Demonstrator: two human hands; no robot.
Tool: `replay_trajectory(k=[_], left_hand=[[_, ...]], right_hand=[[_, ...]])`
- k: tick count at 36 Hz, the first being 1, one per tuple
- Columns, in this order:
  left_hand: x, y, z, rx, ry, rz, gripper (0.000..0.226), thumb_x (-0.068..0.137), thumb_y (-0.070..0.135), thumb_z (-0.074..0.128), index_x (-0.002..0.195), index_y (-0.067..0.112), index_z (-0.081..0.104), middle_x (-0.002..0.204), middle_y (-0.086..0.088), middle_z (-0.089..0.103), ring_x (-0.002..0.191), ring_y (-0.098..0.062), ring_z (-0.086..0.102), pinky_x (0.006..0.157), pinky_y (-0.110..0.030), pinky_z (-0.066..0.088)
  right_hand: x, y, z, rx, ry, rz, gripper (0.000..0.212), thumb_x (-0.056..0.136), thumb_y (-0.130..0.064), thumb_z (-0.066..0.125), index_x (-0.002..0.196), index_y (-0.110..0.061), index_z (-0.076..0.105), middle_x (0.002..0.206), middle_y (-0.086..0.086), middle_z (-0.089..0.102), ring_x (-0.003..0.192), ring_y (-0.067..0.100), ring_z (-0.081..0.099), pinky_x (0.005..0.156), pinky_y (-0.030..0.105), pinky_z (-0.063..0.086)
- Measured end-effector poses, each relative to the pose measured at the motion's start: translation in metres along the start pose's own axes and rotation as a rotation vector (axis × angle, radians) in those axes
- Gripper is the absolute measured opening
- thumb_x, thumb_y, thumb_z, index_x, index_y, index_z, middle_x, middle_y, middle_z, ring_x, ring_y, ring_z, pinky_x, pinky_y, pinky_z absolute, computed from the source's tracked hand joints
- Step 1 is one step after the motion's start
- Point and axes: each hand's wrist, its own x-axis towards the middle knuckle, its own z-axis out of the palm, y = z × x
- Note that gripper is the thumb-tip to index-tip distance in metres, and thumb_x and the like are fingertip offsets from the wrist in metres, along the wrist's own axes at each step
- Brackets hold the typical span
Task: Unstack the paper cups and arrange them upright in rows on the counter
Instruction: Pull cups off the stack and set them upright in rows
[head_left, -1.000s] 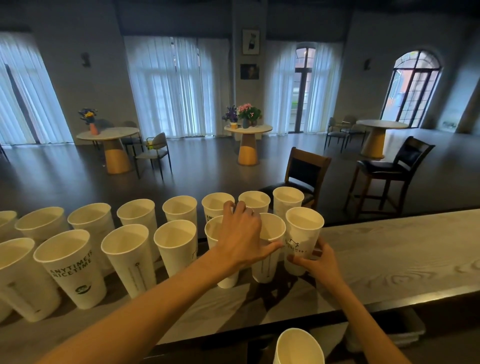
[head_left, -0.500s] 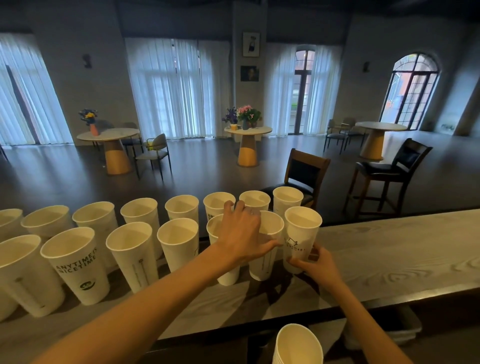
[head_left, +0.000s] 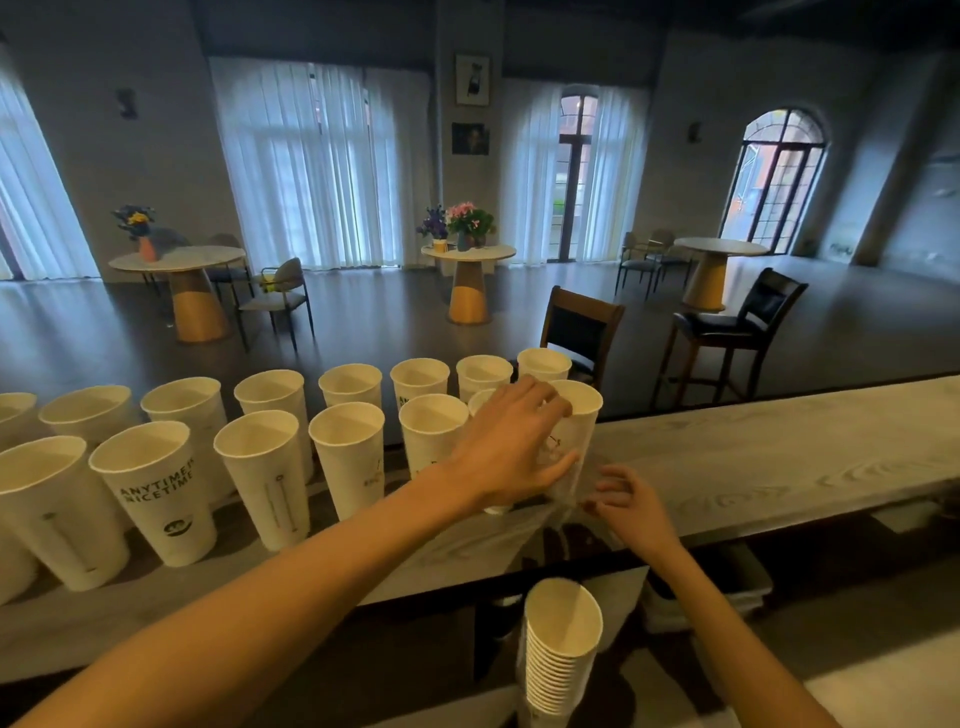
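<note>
Dim room, cool daylight from curtained windows (head_left: 317, 166) at the back. Floor (head_left: 363, 322) shows soft glare. Left hand (head_left: 511, 447) and right hand (head_left: 631, 512) motion-blurred. Wide-angle bending at edges; counter (head_left: 779, 457) curves. Dark shadows under counter.
</note>
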Motion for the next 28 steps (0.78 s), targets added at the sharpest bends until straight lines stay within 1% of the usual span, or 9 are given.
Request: replay_trajectory(k=[4, 7, 10, 14, 16, 19, 23, 26, 28], left_hand=[[-0.008, 0.032, 0.016, -0.093, -0.178, 0.058, 0.049, 0.094, 0.053, 0.06, 0.13, 0.02, 0.057, 0.133, -0.005, 0.057, 0.118, -0.019, 0.053, 0.096, -0.037, 0.052], [-0.021, 0.044, 0.032, -0.136, -0.424, 0.028, 0.054, 0.092, 0.054, 0.063, 0.135, 0.023, 0.052, 0.136, -0.003, 0.053, 0.119, -0.02, 0.054, 0.095, -0.036, 0.051], [-0.036, 0.055, 0.049, -0.157, -0.67, 0.029, 0.071, 0.085, 0.056, 0.072, 0.143, 0.027, 0.045, 0.141, -0.001, 0.05, 0.125, -0.02, 0.051, 0.1, -0.037, 0.049], [-0.057, 0.067, 0.077, -0.028, -0.931, 0.019, 0.097, 0.071, 0.05, 0.087, 0.151, 0.033, 0.034, 0.15, 0.0, 0.041, 0.135, -0.026, 0.042, 0.108, -0.045, 0.044], [-0.069, 0.068, 0.091, 0.123, -0.937, 0.127, 0.105, 0.067, 0.044, 0.091, 0.153, 0.032, 0.032, 0.154, -0.003, 0.036, 0.14, -0.028, 0.033, 0.113, -0.048, 0.038], [-0.083, 0.07, 0.103, 0.236, -0.848, 0.232, 0.111, 0.062, 0.041, 0.093, 0.153, 0.028, 0.031, 0.154, -0.005, 0.034, 0.14, -0.03, 0.028, 0.116, -0.047, 0.033], [-0.09, 0.076, 0.105, 0.218, -0.831, 0.211, 0.098, 0.064, 0.032, 0.093, 0.146, 0.026, 0.04, 0.146, -0.01, 0.041, 0.135, -0.032, 0.039, 0.114, -0.047, 0.033], [-0.092, 0.074, 0.099, 0.135, -0.816, 0.153, 0.097, 0.063, 0.035, 0.092, 0.143, 0.031, 0.038, 0.137, -0.006, 0.044, 0.124, -0.028, 0.047, 0.105, -0.044, 0.044], [-0.093, 0.07, 0.089, 0.024, -0.785, 0.082, 0.096, 0.063, 0.034, 0.092, 0.143, 0.033, 0.038, 0.135, -0.002, 0.044, 0.122, -0.025, 0.048, 0.099, -0.042, 0.05]], right_hand=[[-0.028, 0.004, -0.008, 0.097, 0.064, -0.021, 0.037, 0.087, 0.011, 0.061, 0.121, 0.002, 0.05, 0.1, 0.019, 0.061, 0.082, 0.018, 0.064, 0.063, 0.015, 0.056], [-0.05, 0.01, -0.011, 0.133, 0.113, 0.0, 0.038, 0.086, 0.004, 0.067, 0.12, -0.005, 0.055, 0.102, 0.013, 0.067, 0.092, 0.022, 0.068, 0.076, 0.027, 0.057], [-0.076, 0.019, -0.016, 0.1, 0.134, 0.027, 0.036, 0.085, -0.007, 0.073, 0.114, -0.018, 0.057, 0.1, 0.004, 0.069, 0.091, 0.014, 0.069, 0.08, 0.029, 0.057], [-0.106, 0.036, -0.017, 0.095, 0.164, 0.082, 0.034, 0.087, -0.008, 0.072, 0.117, -0.016, 0.058, 0.1, 0.005, 0.069, 0.09, 0.012, 0.068, 0.073, 0.023, 0.056], [-0.12, 0.044, -0.016, 0.123, 0.168, 0.119, 0.033, 0.087, -0.006, 0.071, 0.116, -0.015, 0.058, 0.1, 0.007, 0.069, 0.091, 0.014, 0.068, 0.077, 0.025, 0.058], [-0.14, 0.058, -0.012, 0.153, 0.159, 0.153, 0.033, 0.087, -0.002, 0.069, 0.116, -0.013, 0.058, 0.098, 0.007, 0.068, 0.089, 0.011, 0.068, 0.078, 0.024, 0.058], [-0.156, 0.081, -0.01, 0.146, 0.143, 0.208, 0.041, 0.082, -0.01, 0.076, 0.12, -0.013, 0.06, 0.102, 0.004, 0.07, 0.095, 0.014, 0.069, 0.086, 0.032, 0.059], [-0.166, 0.085, -0.011, 0.139, 0.064, 0.231, 0.051, 0.076, -0.017, 0.084, 0.12, -0.019, 0.059, 0.107, 0.002, 0.069, 0.098, 0.012, 0.068, 0.082, 0.024, 0.057], [-0.17, 0.084, -0.014, 0.113, -0.023, 0.244, 0.065, 0.068, -0.026, 0.09, 0.123, -0.026, 0.057, 0.114, -0.003, 0.066, 0.105, 0.009, 0.064, 0.09, 0.026, 0.055]])
